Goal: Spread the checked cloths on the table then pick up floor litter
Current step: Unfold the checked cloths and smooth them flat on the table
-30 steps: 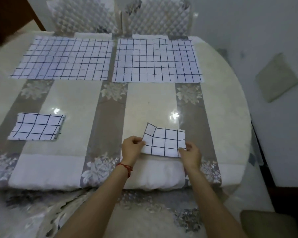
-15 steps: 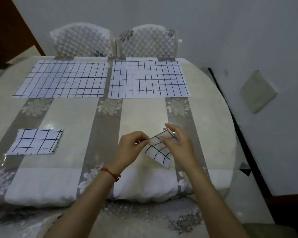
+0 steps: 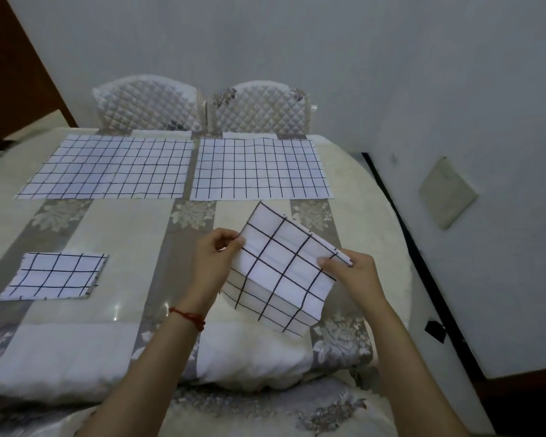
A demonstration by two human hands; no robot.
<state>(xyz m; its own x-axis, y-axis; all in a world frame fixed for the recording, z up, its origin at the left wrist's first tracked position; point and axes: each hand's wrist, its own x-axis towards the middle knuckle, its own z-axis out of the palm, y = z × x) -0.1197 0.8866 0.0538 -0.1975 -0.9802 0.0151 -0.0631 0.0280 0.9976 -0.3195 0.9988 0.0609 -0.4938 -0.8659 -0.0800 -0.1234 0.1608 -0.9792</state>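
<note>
A: Right, status on the folded checked cloth [image 3: 281, 269]?

B: Off the desk [image 3: 133, 228], held up over the near-right part of it, tilted so one corner points away and the lower layers hang toward the near edge. Partly opened, still several layers.

A: Grips?

B: Left hand [image 3: 213, 266] pinches the cloth's left edge, thumb on top, fingers curled behind. Right hand [image 3: 353, 275] clamps the right corner, thumb pressed on the upper face. So the cloth spans between both grips, most of it lying in the gap and below them. Both closed on fabric.

A: Anything on the wrist?

B: Red string bracelet [image 3: 188, 316] on the left one.

A: Other cloths?

B: Two spread flat at the far side, side by side, nearly touching: far-left cloth [image 3: 108, 167], far-right cloth [image 3: 260, 168]. One more, a small folded cloth [image 3: 56, 275], lies flat at the near left, well apart from both hands.

A: Surroundings?

B: Two quilted chair backs [image 3: 202, 105] behind the far edge. Grey square pad [image 3: 446, 192] on the floor to the right, plus a small dark scrap [image 3: 435, 330] near the desk's right rim. Can't tell what the scrap is.
</note>
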